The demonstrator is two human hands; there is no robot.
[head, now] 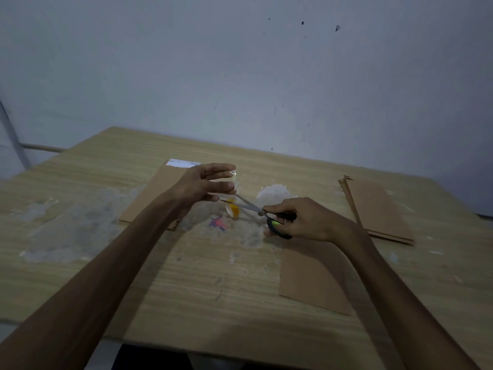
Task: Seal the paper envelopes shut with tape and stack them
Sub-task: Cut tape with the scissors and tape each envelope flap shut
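My left hand (206,184) holds a strip of clear tape (234,180) at its fingertips above the table. My right hand (301,218) grips black and green scissors (266,213), whose open blades reach up to the tape. Below the blades lies the tape roll (231,209) with a yellow core. A brown envelope (152,198) with a white label lies under my left hand. Another brown envelope (312,279) lies under my right forearm. A stack of brown envelopes (376,209) sits at the right.
The wooden table (186,276) carries patches of clear plastic or tape residue (80,228) at the left and a crumpled clear wad (274,192) behind the scissors. A grey wall rises behind the table. The near table edge lies below my forearms.
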